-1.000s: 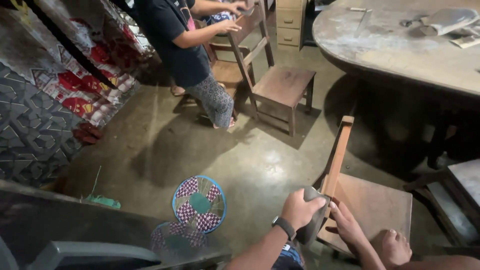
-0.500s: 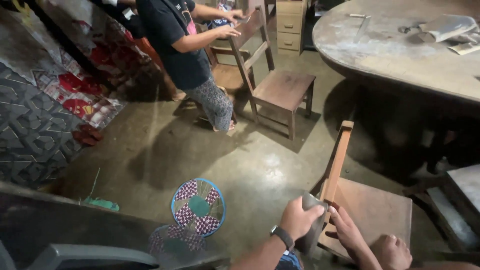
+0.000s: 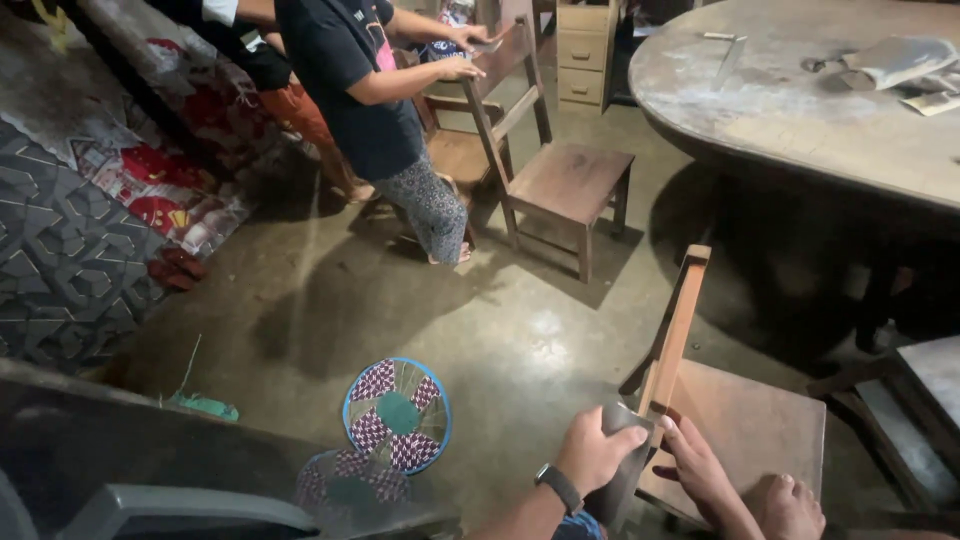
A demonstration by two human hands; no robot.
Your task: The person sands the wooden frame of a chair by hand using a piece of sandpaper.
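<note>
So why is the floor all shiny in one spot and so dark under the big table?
Head view: light glares off the smooth concrete floor; the round wooden table blocks it, casting deep shadow beneath; the picture's edges look bent.

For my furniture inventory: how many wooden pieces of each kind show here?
Wooden chairs: 3, near, middle, one behind it
Round table: 1
Drawer cabinet: 1
Total: 5
</note>
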